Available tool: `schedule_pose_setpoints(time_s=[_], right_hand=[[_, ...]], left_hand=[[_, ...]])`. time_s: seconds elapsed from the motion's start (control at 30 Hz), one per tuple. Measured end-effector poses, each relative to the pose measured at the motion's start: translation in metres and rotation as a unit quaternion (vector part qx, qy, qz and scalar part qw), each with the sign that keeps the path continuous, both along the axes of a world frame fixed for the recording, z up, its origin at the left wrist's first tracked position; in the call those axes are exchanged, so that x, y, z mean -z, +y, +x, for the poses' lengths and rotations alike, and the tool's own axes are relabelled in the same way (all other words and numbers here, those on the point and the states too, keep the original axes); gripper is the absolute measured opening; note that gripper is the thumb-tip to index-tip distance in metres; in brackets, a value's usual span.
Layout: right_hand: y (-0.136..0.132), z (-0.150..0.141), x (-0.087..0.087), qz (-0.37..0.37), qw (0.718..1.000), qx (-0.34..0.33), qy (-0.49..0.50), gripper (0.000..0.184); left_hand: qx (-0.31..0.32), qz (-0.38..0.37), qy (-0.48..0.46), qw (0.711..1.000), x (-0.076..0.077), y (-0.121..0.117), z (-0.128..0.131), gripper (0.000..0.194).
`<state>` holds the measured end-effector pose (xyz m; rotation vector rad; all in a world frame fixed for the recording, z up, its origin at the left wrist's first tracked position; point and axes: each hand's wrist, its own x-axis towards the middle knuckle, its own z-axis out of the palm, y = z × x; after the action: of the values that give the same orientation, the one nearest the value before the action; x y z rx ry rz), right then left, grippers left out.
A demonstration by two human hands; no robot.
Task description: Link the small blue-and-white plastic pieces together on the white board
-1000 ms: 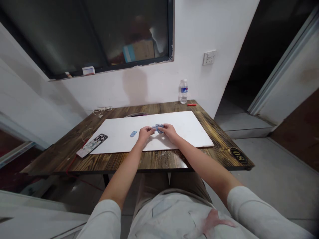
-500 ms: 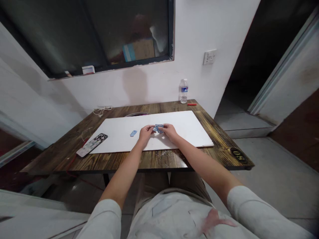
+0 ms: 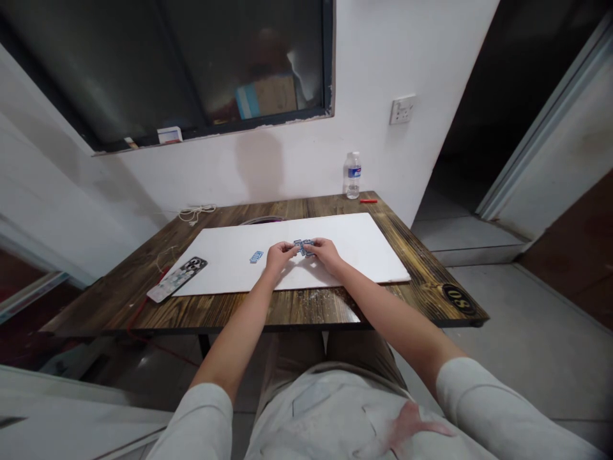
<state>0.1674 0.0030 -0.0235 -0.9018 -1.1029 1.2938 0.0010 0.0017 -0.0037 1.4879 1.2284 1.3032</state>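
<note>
My left hand (image 3: 280,257) is closed in a pinch on the left part of a small flat blue-and-white patterned piece (image 3: 300,246). From the other side my right hand (image 3: 327,251) pinches its right part. I cannot tell whether this is one piece or several held together; the fingers cover some of it. Both hands hover just over a white board (image 3: 354,239). A similar blue-and-white piece (image 3: 257,257) lies on the board to the left of my left hand.
A phone (image 3: 178,279) rests over the board's left edge. On the wooden table (image 3: 306,206) are a white cable (image 3: 195,211), a water bottle (image 3: 353,176) and a red pen-like stick (image 3: 368,201) at the back. A round 08 plate (image 3: 458,299) marks the right corner.
The patterned piece between my fingers has shifted and looks more spread, with its left part further left. My hands and arms have stayed almost in place.
</note>
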Motion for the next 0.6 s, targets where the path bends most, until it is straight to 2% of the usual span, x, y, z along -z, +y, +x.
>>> schedule_pose_setpoints(time_s=[0.17, 0.27, 0.33, 0.4, 0.5, 0.6], right_hand=[[0.0008, -0.0002, -0.0010, -0.005, 1.000, 0.000, 0.015, 0.036], [-0.0004, -0.0003, -0.0021, -0.009, 1.000, 0.001, 0.018, 0.035], [-0.0010, -0.0002, -0.0025, -0.010, 1.000, 0.001, 0.020, 0.035], [-0.0009, -0.0001, -0.0026, -0.011, 1.000, 0.004, 0.023, 0.034], [-0.0003, -0.0001, -0.0022, -0.011, 0.999, 0.017, 0.026, 0.034], [-0.0001, -0.0006, -0.0018, -0.010, 0.999, 0.020, 0.026, 0.033]], left_hand=[[-0.018, -0.010, -0.035, 0.999, -0.0018, -0.0003, 0.0019, 0.039], [-0.030, 0.004, -0.022, 0.999, -0.0020, -0.0029, 0.0012, 0.048], [-0.016, 0.010, 0.008, 1.000, -0.0017, -0.0041, 0.0006, 0.052], [0.008, -0.001, 0.022, 1.000, -0.0013, -0.0043, 0.0007, 0.043], [0.033, -0.021, -0.003, 0.999, -0.0009, -0.0033, 0.0020, 0.032], [0.043, -0.033, -0.029, 0.998, -0.0003, -0.0031, 0.0025, 0.036]])
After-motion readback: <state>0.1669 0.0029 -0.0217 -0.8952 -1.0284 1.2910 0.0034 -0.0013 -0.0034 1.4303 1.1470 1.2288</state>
